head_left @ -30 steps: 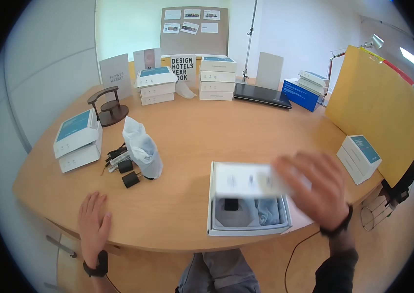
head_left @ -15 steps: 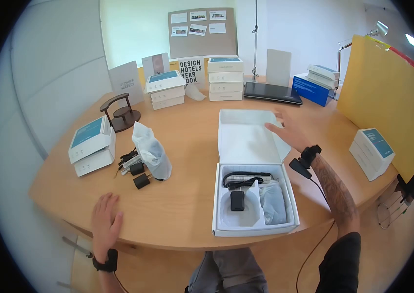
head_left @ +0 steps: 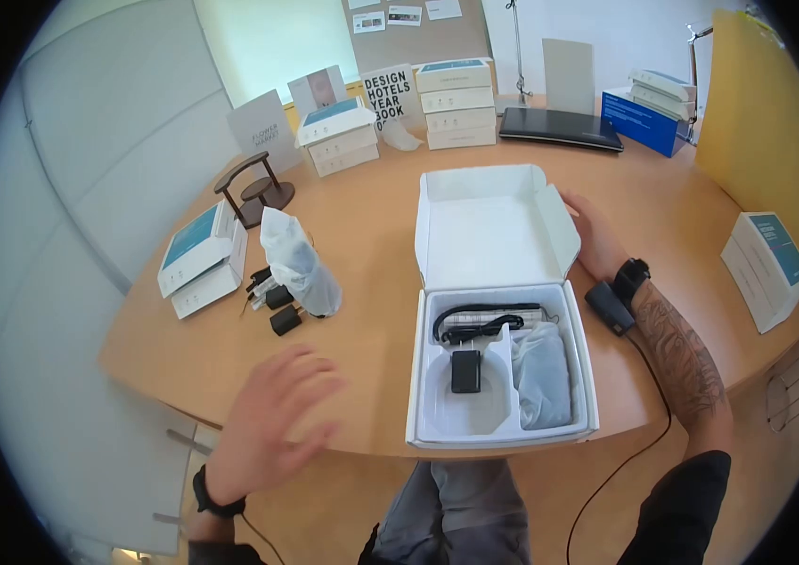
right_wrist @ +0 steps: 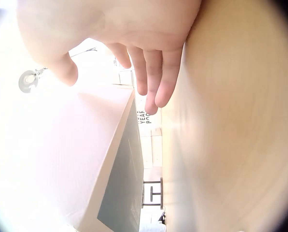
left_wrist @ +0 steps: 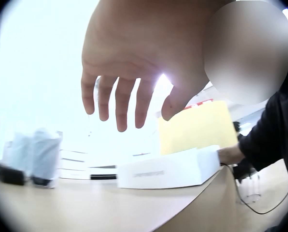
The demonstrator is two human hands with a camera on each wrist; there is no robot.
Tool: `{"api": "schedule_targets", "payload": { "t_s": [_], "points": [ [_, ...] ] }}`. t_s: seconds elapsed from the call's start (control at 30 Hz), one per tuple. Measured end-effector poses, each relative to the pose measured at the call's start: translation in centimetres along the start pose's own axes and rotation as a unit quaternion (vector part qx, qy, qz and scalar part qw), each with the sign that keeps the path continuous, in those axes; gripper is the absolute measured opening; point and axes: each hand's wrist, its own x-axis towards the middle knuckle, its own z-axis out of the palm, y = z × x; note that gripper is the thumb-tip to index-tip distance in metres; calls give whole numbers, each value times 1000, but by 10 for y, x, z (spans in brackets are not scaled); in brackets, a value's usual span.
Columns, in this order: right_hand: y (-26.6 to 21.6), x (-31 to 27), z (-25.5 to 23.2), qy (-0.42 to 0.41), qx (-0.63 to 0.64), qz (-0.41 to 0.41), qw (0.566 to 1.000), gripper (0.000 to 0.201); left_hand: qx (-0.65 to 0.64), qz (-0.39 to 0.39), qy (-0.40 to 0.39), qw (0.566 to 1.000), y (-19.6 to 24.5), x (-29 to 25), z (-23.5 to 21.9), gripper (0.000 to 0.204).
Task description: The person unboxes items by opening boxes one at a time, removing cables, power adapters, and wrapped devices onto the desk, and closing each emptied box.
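A white cardboard box point(head_left: 413, 377) stands with its lid point(head_left: 489, 221) raised, near the table's front edge. Inside lie a black power adapter point(head_left: 465, 371), a coiled black cable point(head_left: 482, 328) and an item in a frosted plastic bag point(head_left: 543, 377). My right hand point(head_left: 597, 235) is beside the lid's right flap, its fingertips partly hidden behind it; in the right wrist view the fingers point(right_wrist: 153, 77) extend loosely, thumb apart. My left hand point(head_left: 272, 424) hovers left of the box, fingers spread and holding nothing. The left wrist view shows the same spread fingers point(left_wrist: 121, 104) above table level.
A bagged item point(head_left: 301, 268) stands at left beside black adapters point(head_left: 285, 320). Boxes point(head_left: 202, 268) and a dark wooden stand point(head_left: 263, 193) are farther left. Box stacks point(head_left: 461, 104), a black laptop point(head_left: 560, 129) and a blue box point(head_left: 640, 122) line the back; another box pair point(head_left: 767, 268) sits right.
My right hand swung the box lid up and back, uncovering the contents, then moved to its right side. My left hand lifted off the table and shifted right. The head view tilted down.
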Motion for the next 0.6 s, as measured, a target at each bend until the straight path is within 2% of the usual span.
{"api": "schedule_targets", "payload": {
  "t_s": [0.03, 0.1, 0.13, 0.2, 0.23, 0.3, 0.43, 0.5, 0.6],
  "points": [
    [0, -1, 1, 12, 68, 0, 998, 64, -1, -4, -3, 1000, 11, 15, 0, 47],
    [-6, -7, 9, 24, 86, 22, 996, 70, 8, 122, -45, 992, 27, 42, 4, 43],
    [-6, -7, 7, 6, 113, 43, 993, 73, 6, 120, -43, 992, 28, 54, 10, 43],
    [-5, -5, 3, -13, 137, 64, 988, 76, -7, 185, -40, 982, 20, 80, 28, 36],
    [-3, -4, 2, -11, 124, 64, 990, 77, -8, 185, -37, 982, 20, 93, 32, 36],
    [-1, -3, 1, -10, 111, 63, 992, 79, -1, 146, -97, 985, 19, 118, 38, 28],
    [0, -2, -1, -12, 108, 60, 992, 79, 9, 157, -101, 982, 16, 158, 63, 25],
    [0, -2, 0, -12, 101, 59, 993, 79, 58, 101, -240, 964, 21, 169, 67, 24],
    [-3, -5, 5, -4, 90, 59, 994, 79, 67, 101, -234, 965, 23, 174, 81, 20]
  ]
}}
